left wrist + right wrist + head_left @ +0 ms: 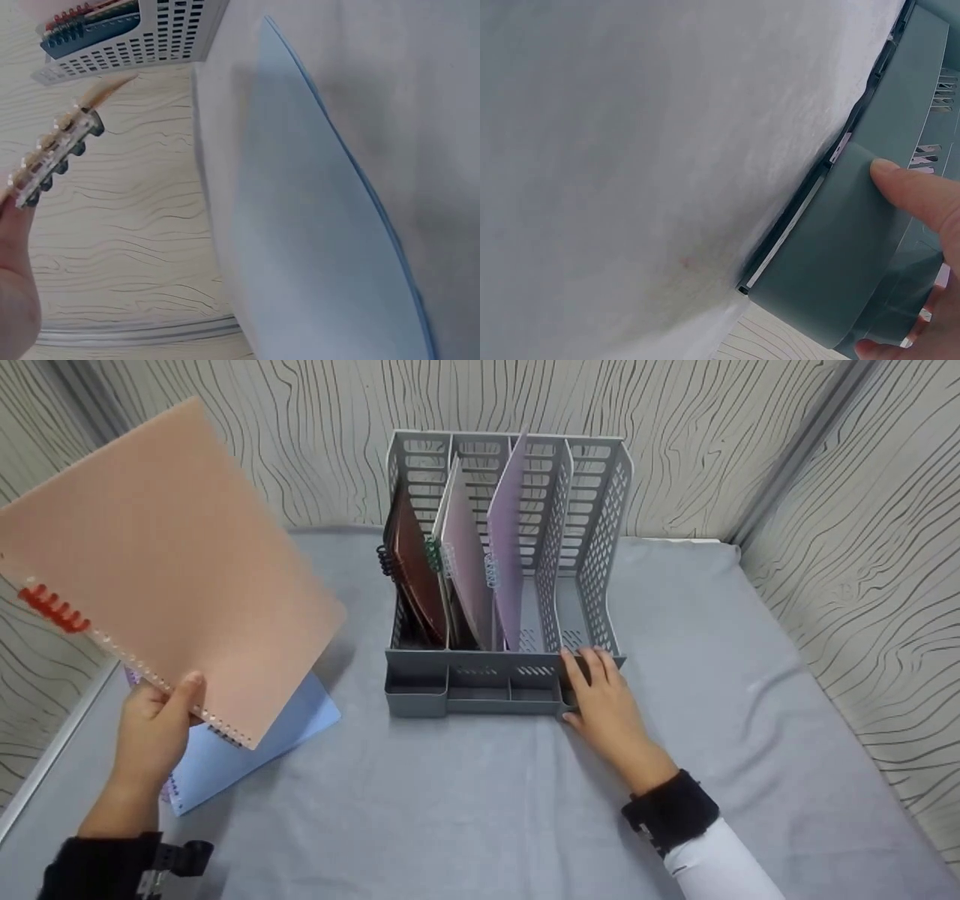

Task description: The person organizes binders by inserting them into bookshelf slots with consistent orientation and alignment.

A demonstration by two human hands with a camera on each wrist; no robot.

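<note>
My left hand [154, 727] pinches a peach spiral notebook [180, 555] by its bound edge, thumb on the cover. The notebook is raised and tilted, with a red coil [56, 607] along part of that edge. In the left wrist view it shows nearly edge-on. Below it on the table lies a light blue notebook [322, 217], partly covered in the head view. A grey desk file organizer [480, 706] stands at the middle of the table. At its front right corner my right hand [611, 709] grips the small-compartment wall, thumb on the front face [810, 247].
Several spiral notebooks stand in the organizer's left slots: a dark red one [420, 570], a pale pink one [466, 562] and a purple one [510, 540]. Grey cloth [465, 802] covers the table. Patterned wall panels [322, 442] rise behind and at both sides.
</note>
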